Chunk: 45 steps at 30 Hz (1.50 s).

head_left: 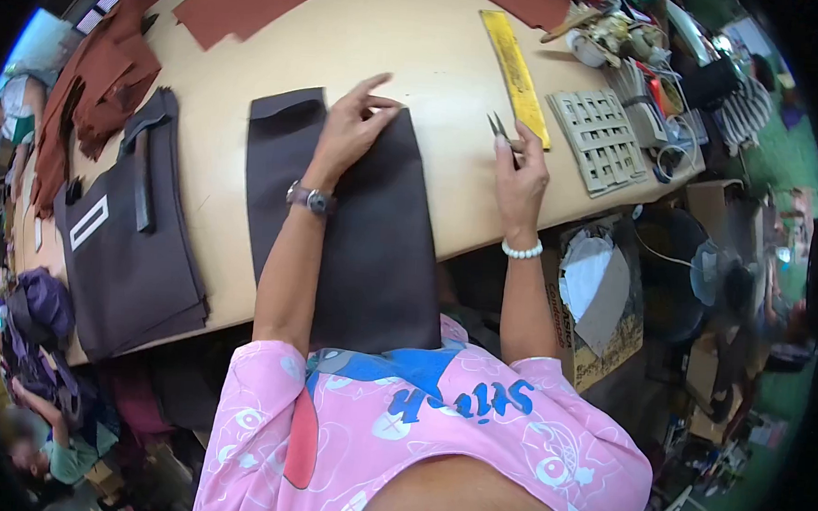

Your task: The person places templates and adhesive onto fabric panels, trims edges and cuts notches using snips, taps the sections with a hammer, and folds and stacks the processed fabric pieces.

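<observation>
Handling stage, by the look of it: dark panel [372,254] spread flat on the counter [456,64], running over the near edge toward the lap. Its far-left end is turned over in a flap.

Left hand [346,132] is over the panel's far end, index stretched out, thumb close to the right-hand corner. Can't tell if it's pinching that corner or just touching.

Right hand [524,183] is off the panel, fingers pinching pointed snips [497,128], tips slightly apart, just beside the near end of the yellow ruler [515,76]. Slotted rack [600,141] sits right of that by the near edge.

More dark panels [140,269] toward the left end, hammer-like tool [143,181] on top.

My read: any next move calls for a steady corner and snip tips clear of left fingers.
</observation>
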### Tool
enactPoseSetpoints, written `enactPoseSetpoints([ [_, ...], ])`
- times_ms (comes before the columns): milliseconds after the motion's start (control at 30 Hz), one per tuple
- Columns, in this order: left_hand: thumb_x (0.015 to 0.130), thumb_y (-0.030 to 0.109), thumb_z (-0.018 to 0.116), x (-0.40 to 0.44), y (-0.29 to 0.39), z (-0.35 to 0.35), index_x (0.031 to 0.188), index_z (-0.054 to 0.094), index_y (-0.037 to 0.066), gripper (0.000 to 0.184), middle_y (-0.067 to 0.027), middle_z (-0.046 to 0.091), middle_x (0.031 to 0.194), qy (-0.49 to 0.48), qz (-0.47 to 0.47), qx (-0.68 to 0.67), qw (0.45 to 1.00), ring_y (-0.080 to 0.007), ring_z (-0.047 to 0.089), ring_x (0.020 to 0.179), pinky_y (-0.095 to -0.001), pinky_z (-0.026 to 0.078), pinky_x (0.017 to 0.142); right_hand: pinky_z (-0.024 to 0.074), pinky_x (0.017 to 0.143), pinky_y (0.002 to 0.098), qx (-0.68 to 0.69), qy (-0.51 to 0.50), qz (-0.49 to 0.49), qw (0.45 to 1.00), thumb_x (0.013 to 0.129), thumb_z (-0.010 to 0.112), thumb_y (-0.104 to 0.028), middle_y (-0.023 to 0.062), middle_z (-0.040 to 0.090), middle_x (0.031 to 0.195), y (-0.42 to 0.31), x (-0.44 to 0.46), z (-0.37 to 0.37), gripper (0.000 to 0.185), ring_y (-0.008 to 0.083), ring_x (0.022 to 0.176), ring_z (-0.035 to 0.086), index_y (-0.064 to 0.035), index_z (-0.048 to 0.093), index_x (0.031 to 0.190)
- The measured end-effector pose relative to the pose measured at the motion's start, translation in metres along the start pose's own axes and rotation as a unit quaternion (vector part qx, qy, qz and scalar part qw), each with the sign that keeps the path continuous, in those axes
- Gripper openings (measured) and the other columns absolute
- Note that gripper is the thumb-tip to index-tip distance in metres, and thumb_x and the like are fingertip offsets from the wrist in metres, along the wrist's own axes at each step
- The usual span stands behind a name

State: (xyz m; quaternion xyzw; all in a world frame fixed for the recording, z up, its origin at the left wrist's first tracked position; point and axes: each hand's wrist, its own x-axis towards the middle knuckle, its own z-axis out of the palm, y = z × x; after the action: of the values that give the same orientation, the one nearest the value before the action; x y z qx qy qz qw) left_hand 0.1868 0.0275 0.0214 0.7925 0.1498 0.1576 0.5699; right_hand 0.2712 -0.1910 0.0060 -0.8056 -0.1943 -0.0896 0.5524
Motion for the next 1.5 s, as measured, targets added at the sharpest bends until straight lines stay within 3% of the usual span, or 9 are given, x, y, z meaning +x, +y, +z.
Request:
enactPoseSetpoints([
  [100, 0.081, 0.013, 0.066, -0.012, 0.014, -0.011, 0.125, 0.05, 0.003, 0.047, -0.0116, 0.062, 0.11, 0.215, 0.211, 0.21, 0.93, -0.0204, 0.058, 0.101, -0.0314, 0.044, 0.088, 0.0486, 0.067, 0.0345, -0.094, 0.038, 0.033, 0.994, 0.083, 0.06, -0.014, 0.0163, 0.062, 0.084, 0.008, -0.004, -0.04, 0.036, 0.0239, 0.074, 0.062, 0.0035, 0.052, 0.114],
  [167, 0.081, 0.015, 0.066, -0.034, 0.04, -0.033, 0.122, 0.053, 0.002, 0.045, -0.0158, 0.057, 0.116, 0.268, 0.236, 0.306, 0.883, -0.0276, 0.054, 0.108, -0.0352, 0.042, 0.091, 0.0482, 0.073, 0.0382, -0.207, 0.065, -0.023, 0.976, 0.081, 0.056, -0.009, 0.0199, 0.059, 0.097, 0.023, -0.001, -0.058, 0.036, 0.0289, 0.082, 0.061, 0.0024, 0.05, 0.115],
  [400, 0.082, 0.026, 0.064, -0.158, 0.021, -0.068, 0.113, 0.055, -0.004, 0.044, -0.0221, 0.056, 0.112, 0.294, -0.009, 0.473, 0.831, -0.0362, 0.053, 0.105, -0.0396, 0.041, 0.09, 0.0372, 0.093, 0.0431, -0.353, 0.086, -0.143, 0.921, 0.079, 0.059, -0.01, 0.0209, 0.053, 0.111, 0.032, 0.01, -0.065, 0.041, 0.0348, 0.109, 0.048, 0.0022, 0.049, 0.117],
  [567, 0.08, 0.02, 0.065, -0.213, -0.009, -0.039, 0.107, 0.056, -0.003, 0.037, -0.0203, 0.056, 0.111, 0.308, -0.032, 0.472, 0.825, -0.0359, 0.051, 0.105, -0.0413, 0.04, 0.09, 0.0393, 0.093, 0.0419, -0.21, 0.046, -0.22, 0.951, 0.079, 0.064, -0.014, 0.0188, 0.054, 0.112, -0.038, 0.001, -0.027, 0.039, 0.0345, 0.107, 0.05, 0.0024, 0.054, 0.112],
  [733, 0.079, 0.008, 0.063, -0.204, 0.004, -0.037, 0.095, 0.059, 0.001, 0.018, -0.0162, 0.06, 0.098, 0.307, -0.044, 0.29, 0.905, -0.0322, 0.058, 0.091, -0.0379, 0.045, 0.08, 0.0417, 0.091, 0.0411, 0.07, -0.227, -0.221, 0.946, 0.078, 0.064, -0.013, 0.0184, 0.058, 0.106, -0.113, -0.072, 0.036, 0.033, 0.0352, 0.104, 0.053, 0.0004, 0.057, 0.107],
  [900, 0.083, 0.006, 0.063, -0.218, 0.003, -0.051, 0.102, 0.056, -0.004, 0.023, -0.014, 0.061, 0.097, 0.339, -0.129, 0.028, 0.931, -0.0182, 0.06, 0.086, -0.0277, 0.048, 0.075, 0.0494, 0.068, 0.0263, 0.266, -0.421, 0.005, 0.867, 0.08, 0.064, -0.007, 0.014, 0.058, 0.102, -0.114, -0.14, 0.086, 0.031, 0.0158, 0.077, 0.06, 0.0042, 0.057, 0.108],
  [1067, 0.083, 0.003, 0.063, -0.228, 0.006, -0.059, 0.122, 0.046, -0.004, 0.043, -0.0128, 0.06, 0.102, 0.337, -0.129, -0.236, 0.902, -0.0144, 0.058, 0.093, -0.0231, 0.046, 0.081, 0.0495, 0.065, 0.0227, 0.266, -0.41, 0.043, 0.871, 0.085, 0.06, -0.01, 0.012, 0.061, 0.098, -0.102, -0.136, 0.094, 0.03, 0.0111, 0.076, 0.059, 0.0043, 0.056, 0.111],
  [1300, 0.081, -0.001, 0.061, -0.221, 0.016, -0.052, 0.119, 0.053, -0.002, 0.039, -0.0109, 0.059, 0.109, 0.152, -0.066, 0.015, 0.986, -0.0154, 0.056, 0.099, -0.0273, 0.044, 0.088, 0.051, 0.067, 0.0247, 0.234, -0.397, 0.08, 0.884, 0.086, 0.063, -0.019, 0.0139, 0.062, 0.095, -0.112, -0.134, 0.097, 0.042, 0.012, 0.078, 0.061, 0.007, 0.05, 0.116],
  [1500, 0.081, -0.006, 0.051, -0.214, 0.022, -0.031, 0.137, 0.028, -0.001, 0.06, -0.015, 0.057, 0.111, 0.173, -0.082, -0.094, 0.977, -0.016, 0.056, 0.099, -0.0281, 0.045, 0.086, 0.0509, 0.068, 0.0261, 0.234, -0.392, 0.067, 0.887, 0.087, 0.057, -0.011, 0.0153, 0.064, 0.094, -0.113, -0.133, 0.1, 0.033, 0.014, 0.079, 0.062, 0.0074, 0.051, 0.114],
])
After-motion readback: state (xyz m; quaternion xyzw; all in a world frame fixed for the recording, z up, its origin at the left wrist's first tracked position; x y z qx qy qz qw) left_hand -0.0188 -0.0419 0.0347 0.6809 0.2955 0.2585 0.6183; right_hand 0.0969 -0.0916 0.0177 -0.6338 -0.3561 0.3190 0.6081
